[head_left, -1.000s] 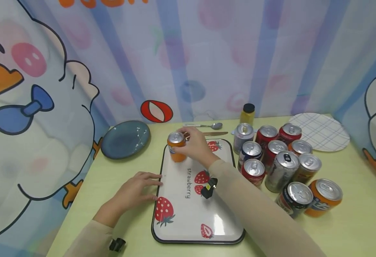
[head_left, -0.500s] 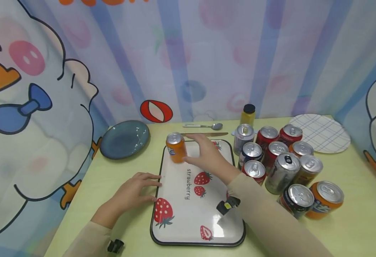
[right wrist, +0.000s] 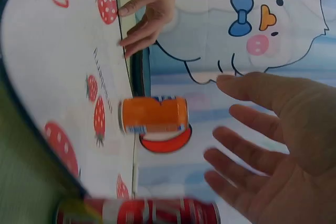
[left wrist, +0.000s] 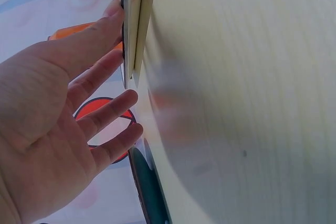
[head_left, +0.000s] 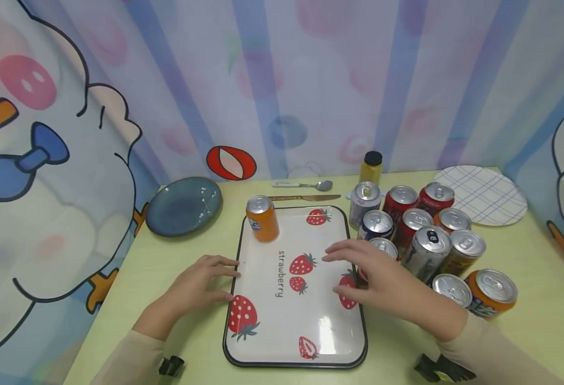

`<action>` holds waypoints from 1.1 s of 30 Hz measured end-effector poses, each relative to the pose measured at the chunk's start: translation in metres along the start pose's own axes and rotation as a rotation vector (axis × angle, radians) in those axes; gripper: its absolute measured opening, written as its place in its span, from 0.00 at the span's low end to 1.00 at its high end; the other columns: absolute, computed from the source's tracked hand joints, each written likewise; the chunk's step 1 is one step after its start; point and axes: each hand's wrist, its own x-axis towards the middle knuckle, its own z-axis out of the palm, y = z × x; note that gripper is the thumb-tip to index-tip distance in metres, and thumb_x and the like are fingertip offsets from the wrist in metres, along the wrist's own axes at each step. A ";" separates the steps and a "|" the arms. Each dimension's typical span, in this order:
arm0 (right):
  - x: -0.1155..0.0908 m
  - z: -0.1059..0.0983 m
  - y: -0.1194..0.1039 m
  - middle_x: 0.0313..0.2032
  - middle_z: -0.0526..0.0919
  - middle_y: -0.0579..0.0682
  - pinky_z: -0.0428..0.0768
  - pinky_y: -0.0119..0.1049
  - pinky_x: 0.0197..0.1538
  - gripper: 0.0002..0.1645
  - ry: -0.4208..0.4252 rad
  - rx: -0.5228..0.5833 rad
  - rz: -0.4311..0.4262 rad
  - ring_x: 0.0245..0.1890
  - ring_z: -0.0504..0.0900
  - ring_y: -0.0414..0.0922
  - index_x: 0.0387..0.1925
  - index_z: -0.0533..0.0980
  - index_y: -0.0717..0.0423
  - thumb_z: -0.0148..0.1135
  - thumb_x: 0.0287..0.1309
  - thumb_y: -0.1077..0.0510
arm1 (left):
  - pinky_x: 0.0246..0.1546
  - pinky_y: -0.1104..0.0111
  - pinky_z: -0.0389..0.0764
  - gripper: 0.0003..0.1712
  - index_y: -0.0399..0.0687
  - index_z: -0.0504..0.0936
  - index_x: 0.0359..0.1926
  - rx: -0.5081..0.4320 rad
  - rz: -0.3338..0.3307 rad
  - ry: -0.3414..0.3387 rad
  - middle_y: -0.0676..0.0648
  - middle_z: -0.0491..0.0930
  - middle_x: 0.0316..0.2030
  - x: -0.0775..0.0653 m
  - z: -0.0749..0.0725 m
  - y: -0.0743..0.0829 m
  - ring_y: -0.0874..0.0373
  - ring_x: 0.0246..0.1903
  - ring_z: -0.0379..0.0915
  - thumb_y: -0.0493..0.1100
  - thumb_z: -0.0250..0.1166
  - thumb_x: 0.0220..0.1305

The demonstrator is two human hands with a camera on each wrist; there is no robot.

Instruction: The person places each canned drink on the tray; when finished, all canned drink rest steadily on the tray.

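Note:
An orange soda can (head_left: 264, 222) stands upright in the far left corner of a white strawberry-print tray (head_left: 263, 326) with a dark rim. My left hand (head_left: 190, 291) has its fingers spread, fingertips at the tray's left edge; the left wrist view shows the thumb and a finger against that edge. Over the tray's right side is my right hand (head_left: 383, 283), fingers parted and nothing held. It partly hides a red can and a dark can (head_left: 451, 291) from the head view. In the right wrist view the orange can lies well beyond the right hand's fingers (right wrist: 247, 156).
Several soda cans (head_left: 426, 251) crowd the table right of the tray. Behind stand a yellow bottle (head_left: 371, 168) and a checked oval mat (head_left: 484, 195). A spoon (head_left: 306, 185) and a knife (head_left: 306, 198) lie past the tray; a blue plate (head_left: 184, 207) is at the back left.
My right hand has let go of the orange can and drawn back to the right, towards the group of cans. The can stays on the tray. My left hand keeps its place.

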 end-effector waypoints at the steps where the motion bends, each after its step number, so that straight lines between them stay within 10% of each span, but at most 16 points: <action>1: -0.007 -0.004 0.003 0.61 0.81 0.42 0.82 0.50 0.64 0.30 0.003 -0.011 -0.012 0.64 0.78 0.47 0.60 0.80 0.43 0.79 0.55 0.54 | 0.70 0.45 0.73 0.27 0.61 0.88 0.56 -0.002 -0.002 -0.002 0.55 0.79 0.66 0.000 -0.001 0.000 0.47 0.69 0.68 0.49 0.82 0.52; 9: -0.068 -0.039 0.026 0.58 0.82 0.40 0.73 0.13 0.57 0.40 0.161 -0.083 -0.168 0.57 0.80 0.33 0.58 0.81 0.38 0.85 0.41 0.62 | 0.71 0.45 0.72 0.27 0.61 0.88 0.56 -0.002 -0.020 -0.004 0.55 0.78 0.66 0.000 0.001 0.004 0.47 0.70 0.68 0.50 0.82 0.52; 23: -0.117 -0.072 0.070 0.55 0.81 0.31 0.71 0.10 0.50 0.43 0.093 -0.307 0.015 0.55 0.75 0.25 0.56 0.81 0.34 0.89 0.32 0.44 | 0.70 0.45 0.72 0.27 0.61 0.88 0.56 -0.012 -0.037 -0.003 0.55 0.78 0.66 -0.002 -0.001 0.002 0.47 0.70 0.68 0.50 0.82 0.52; 28: -0.125 -0.074 0.080 0.56 0.81 0.36 0.75 0.19 0.38 0.49 0.059 -0.296 0.038 0.50 0.73 0.25 0.59 0.78 0.33 0.91 0.28 0.49 | 0.71 0.44 0.72 0.27 0.60 0.88 0.56 -0.024 -0.031 -0.006 0.54 0.78 0.66 -0.002 -0.002 0.003 0.46 0.70 0.68 0.49 0.82 0.53; 33: -0.127 -0.075 0.086 0.55 0.82 0.36 0.74 0.13 0.48 0.52 0.080 -0.295 0.015 0.54 0.74 0.24 0.59 0.78 0.37 0.92 0.24 0.54 | 0.71 0.44 0.71 0.27 0.60 0.88 0.56 -0.027 -0.033 -0.001 0.54 0.78 0.66 -0.001 0.000 0.002 0.46 0.70 0.67 0.49 0.82 0.53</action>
